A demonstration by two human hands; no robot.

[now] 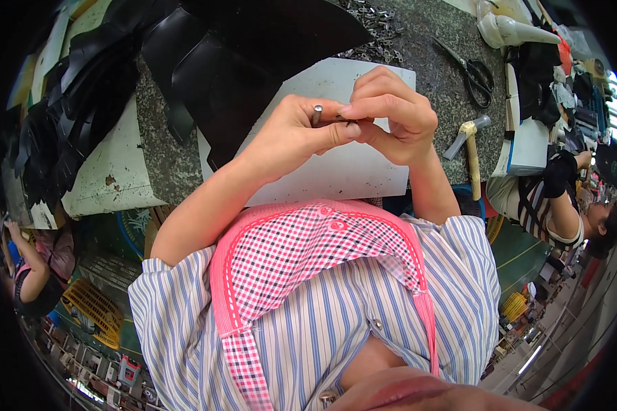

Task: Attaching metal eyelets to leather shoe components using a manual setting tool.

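Observation:
Above the pale board [322,175] on the bench, both my hands meet at their fingertips. My left hand [284,133] is closed, with a short metal rod [317,112] sticking up between its fingers; the rest of the rod is hidden. Thumb and fingers of my right hand [397,113] are pinched against the left fingertips. A small dark piece [351,122] shows between the two hands, mostly covered, and I cannot make out its kind. Large black leather-like sheets [240,55] lie just beyond my left hand, partly over the board.
Many small metal fittings [377,31] lie heaped at the far side. To the right are black-handled scissors [478,75] and a wooden-handled hammer [472,137]. More black pieces [92,96] hang in layers at left. Another person [562,198] is at the right, one more at the left.

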